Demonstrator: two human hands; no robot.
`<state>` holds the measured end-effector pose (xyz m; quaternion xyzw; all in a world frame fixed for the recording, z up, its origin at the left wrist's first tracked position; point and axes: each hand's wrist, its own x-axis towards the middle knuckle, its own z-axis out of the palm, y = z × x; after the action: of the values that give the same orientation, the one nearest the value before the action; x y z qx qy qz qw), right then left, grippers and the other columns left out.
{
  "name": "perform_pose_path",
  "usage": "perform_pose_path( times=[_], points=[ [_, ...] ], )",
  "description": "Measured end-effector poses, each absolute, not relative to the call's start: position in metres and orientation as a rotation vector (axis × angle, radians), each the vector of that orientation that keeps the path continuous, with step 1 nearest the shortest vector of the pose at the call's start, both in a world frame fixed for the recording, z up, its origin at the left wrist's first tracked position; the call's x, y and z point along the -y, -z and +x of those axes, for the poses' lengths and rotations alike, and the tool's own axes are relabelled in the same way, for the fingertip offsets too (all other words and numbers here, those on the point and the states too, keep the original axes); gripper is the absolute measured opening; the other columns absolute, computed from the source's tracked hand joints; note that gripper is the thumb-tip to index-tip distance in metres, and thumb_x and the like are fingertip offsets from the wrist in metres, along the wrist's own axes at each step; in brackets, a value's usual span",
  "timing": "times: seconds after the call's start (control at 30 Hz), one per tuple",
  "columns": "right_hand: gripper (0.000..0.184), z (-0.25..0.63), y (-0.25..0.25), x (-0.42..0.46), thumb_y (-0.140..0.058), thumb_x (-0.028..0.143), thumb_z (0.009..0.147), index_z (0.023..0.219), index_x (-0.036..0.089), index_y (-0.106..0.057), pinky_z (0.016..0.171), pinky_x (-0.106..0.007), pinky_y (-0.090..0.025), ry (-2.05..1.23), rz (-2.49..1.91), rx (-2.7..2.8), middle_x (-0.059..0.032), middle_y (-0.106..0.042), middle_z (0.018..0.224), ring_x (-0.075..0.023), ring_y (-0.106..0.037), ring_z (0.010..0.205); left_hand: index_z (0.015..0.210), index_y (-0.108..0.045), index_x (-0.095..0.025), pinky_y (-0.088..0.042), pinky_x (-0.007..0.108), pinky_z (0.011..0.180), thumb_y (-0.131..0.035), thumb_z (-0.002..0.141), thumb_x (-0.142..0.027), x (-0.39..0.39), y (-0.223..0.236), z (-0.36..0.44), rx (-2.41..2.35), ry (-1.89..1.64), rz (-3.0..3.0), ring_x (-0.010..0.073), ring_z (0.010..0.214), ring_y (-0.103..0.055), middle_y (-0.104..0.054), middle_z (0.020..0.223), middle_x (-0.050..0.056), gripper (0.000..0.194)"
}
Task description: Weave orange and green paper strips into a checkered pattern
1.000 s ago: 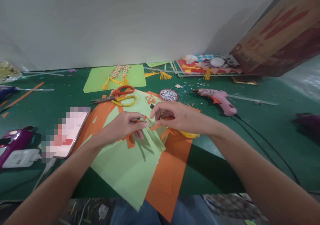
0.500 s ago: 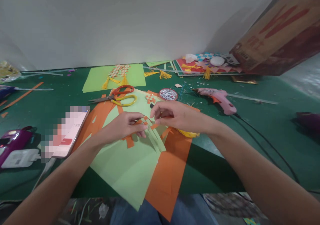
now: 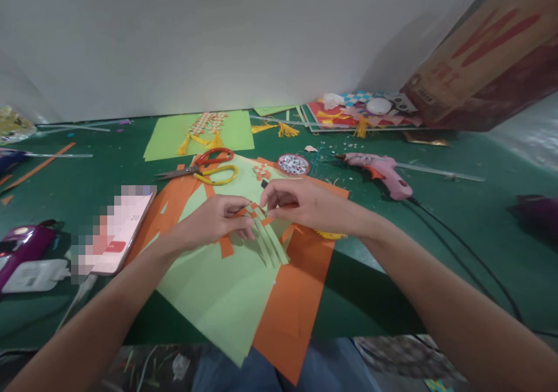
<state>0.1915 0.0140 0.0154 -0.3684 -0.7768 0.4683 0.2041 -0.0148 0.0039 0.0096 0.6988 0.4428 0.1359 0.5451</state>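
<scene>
My left hand (image 3: pixel 215 220) and my right hand (image 3: pixel 305 203) meet over a small weave of orange and light green paper strips (image 3: pixel 257 215), and both pinch it at its top. Loose green strip ends (image 3: pixel 272 247) trail down from the weave toward me. Under the hands lie a light green paper sheet (image 3: pixel 222 293) and an orange paper sheet (image 3: pixel 300 299), spread across the green table (image 3: pixel 392 264).
Red and yellow scissors (image 3: pixel 209 168) lie behind the hands, beside a round dish of googly eyes (image 3: pixel 293 164). A pink glue gun (image 3: pixel 383 174) with a black cord rests to the right. A phone (image 3: pixel 117 229) lies left; a cardboard box (image 3: pixel 488 61) leans at back right.
The hands have stayed nearly still; the right hand's fingers have shifted slightly on the strips and the green strip ends lie a little flatter.
</scene>
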Motion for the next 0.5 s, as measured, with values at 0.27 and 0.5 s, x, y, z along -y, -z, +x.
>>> perform_pose_path(
  times=[0.27,0.5],
  points=[
    [0.006,0.1865,-0.0088,-0.0127,-0.054,0.016,0.077,0.081,0.02,-0.051,0.063,-0.027,-0.044,-1.32,-1.022,2.123,0.0008,-0.059,0.076,-0.0128,-0.058,0.069,0.069,-0.048,-0.018,-0.048,0.023,0.061,-0.055,0.083,-0.03,-0.0033,-0.0106,-0.0139,-1.06,-0.325,1.662,0.0159,0.073,-0.069,-0.071,0.071,0.003,0.02],
    [0.009,0.1888,-0.0117,-0.0123,-0.054,0.015,0.076,0.077,0.02,-0.046,0.063,-0.026,-0.044,-1.327,-1.009,2.044,0.0025,-0.052,0.073,-0.0113,-0.055,0.067,0.062,-0.037,-0.019,-0.047,0.022,0.058,-0.055,0.084,-0.032,-0.0032,-0.0094,-0.0123,-1.058,-0.373,1.651,0.017,0.071,-0.07,-0.064,0.06,-0.001,0.032]
  ],
)
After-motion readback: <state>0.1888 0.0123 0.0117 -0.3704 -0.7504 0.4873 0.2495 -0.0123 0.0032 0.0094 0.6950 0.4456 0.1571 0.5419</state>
